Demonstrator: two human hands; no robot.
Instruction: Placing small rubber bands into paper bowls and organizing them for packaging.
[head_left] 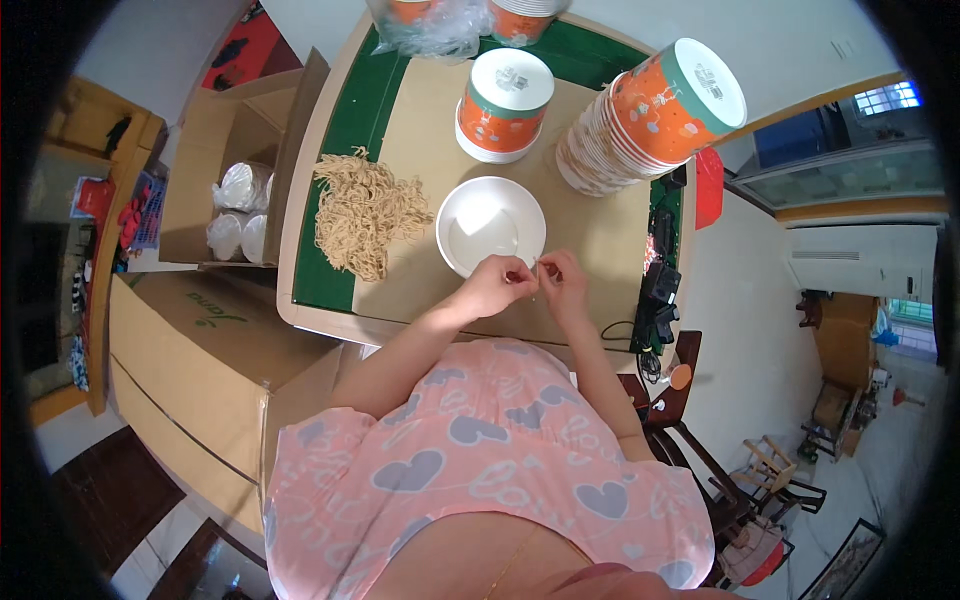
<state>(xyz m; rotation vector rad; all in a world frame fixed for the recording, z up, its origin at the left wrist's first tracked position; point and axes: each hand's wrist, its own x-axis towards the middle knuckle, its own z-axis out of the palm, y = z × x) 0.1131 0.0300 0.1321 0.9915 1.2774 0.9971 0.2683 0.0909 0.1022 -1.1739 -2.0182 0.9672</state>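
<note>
Left hand (497,283) and right hand (563,280) meet fingertip to fingertip, pinching a small thin item (533,272), too small to identify, over the near rim of an empty white bowl (491,225). Left of the bowl lies a tan string pile (362,208). Farther off stand an orange lidded cup (503,103) and a tilted cup stack (650,118) at far right

We hold both bare forearms forward, left hand (497,284) and right hand (566,279) meeting fingertip to fingertip, fingers pinched, wrists slightly bent inward.
</note>
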